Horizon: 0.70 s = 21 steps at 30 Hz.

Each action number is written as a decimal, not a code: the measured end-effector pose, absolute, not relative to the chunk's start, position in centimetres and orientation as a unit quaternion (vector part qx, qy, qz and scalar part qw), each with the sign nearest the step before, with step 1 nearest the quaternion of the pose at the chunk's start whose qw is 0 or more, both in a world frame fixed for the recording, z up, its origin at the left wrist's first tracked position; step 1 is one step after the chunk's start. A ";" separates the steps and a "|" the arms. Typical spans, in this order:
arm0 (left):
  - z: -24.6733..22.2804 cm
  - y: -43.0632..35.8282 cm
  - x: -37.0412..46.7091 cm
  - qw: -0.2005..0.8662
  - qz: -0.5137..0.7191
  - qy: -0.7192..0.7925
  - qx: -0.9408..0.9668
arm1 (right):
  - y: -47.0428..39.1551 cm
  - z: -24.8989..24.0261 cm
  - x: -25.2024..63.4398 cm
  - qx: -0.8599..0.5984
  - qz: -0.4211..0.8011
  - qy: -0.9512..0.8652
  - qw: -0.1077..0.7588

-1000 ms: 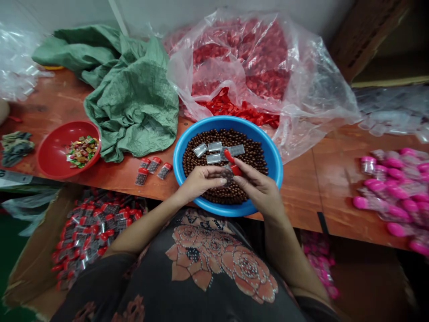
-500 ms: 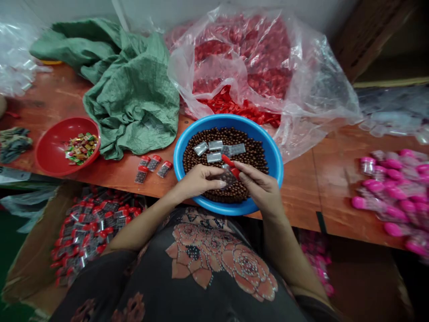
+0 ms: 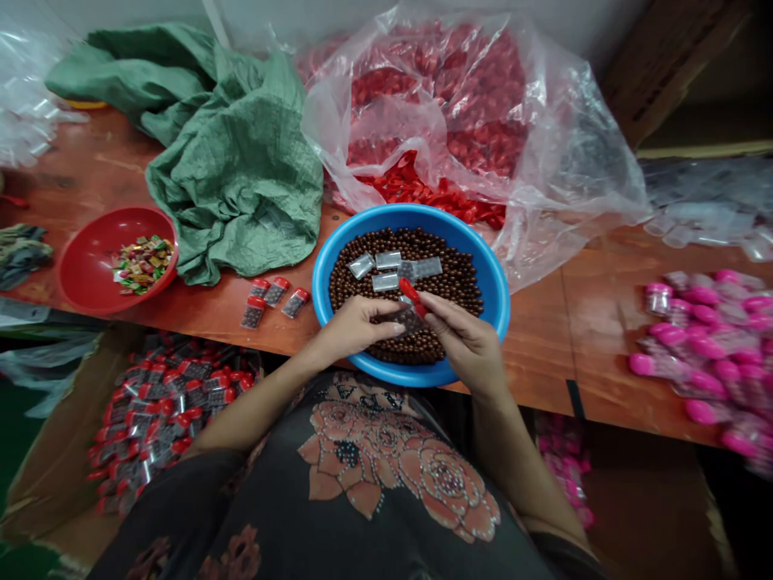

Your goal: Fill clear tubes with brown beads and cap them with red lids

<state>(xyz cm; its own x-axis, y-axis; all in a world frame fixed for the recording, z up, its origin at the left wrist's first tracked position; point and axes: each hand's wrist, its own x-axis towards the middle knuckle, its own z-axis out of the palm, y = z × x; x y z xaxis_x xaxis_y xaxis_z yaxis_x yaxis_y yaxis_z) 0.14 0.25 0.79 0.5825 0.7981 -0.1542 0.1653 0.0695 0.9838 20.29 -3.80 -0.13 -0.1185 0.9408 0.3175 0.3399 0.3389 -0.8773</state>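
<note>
Reddish-brown worktop [image 3: 537, 322] runs along a pale wall [image 3: 254, 24]. On it: clear plastic bag [image 3: 561, 153] of red caps; green woven sack [image 3: 247, 177]; blue basin [image 3: 501, 298] of brown beads [image 3: 435, 242]; red bowl [image 3: 84, 266] of wrapped candies [image 3: 142, 264]. Over the basin, left hand [image 3: 356, 326]: fingers nearly closed, pinching a small clear container [image 3: 411, 321]. Right hand [image 3: 468, 338]: fingers nearly closed on its red cap [image 3: 412, 295], which is tilted at the container's mouth.
</note>
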 end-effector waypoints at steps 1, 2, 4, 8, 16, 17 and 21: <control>0.8 0.2 0.2 0.614 0.260 0.385 0.638 | -3.9 -0.2 20.2 -0.471 0.314 -0.682 0.463; 0.7 0.1 0.2 0.605 0.265 0.388 0.643 | -3.9 -0.2 20.0 -0.469 0.305 -0.686 0.465; 0.7 0.1 0.2 0.594 0.270 0.392 0.648 | -4.1 -0.4 19.8 -0.470 0.291 -0.689 0.470; 0.7 0.0 0.3 0.604 0.290 0.398 0.626 | -4.3 -0.9 19.2 -0.480 0.248 -0.713 0.447; 0.3 -0.5 1.8 0.674 0.378 0.378 0.509 | -3.6 -1.0 18.4 -0.507 0.073 -0.765 0.390; 0.3 -0.6 2.0 0.683 0.379 0.374 0.500 | -3.6 -1.0 18.6 -0.509 0.056 -0.767 0.385; 0.1 -0.9 2.4 0.742 0.382 0.389 0.390 | -3.6 -0.9 19.4 -0.490 0.021 -0.789 0.371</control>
<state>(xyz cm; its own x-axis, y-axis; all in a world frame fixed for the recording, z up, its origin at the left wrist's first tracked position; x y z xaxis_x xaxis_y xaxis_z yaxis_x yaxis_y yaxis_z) 2.38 -0.95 0.09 0.4058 0.8702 -0.2793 -0.2636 0.4041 0.8759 19.37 -3.57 -0.93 -0.2459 0.7883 0.5640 0.7567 0.5197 -0.3966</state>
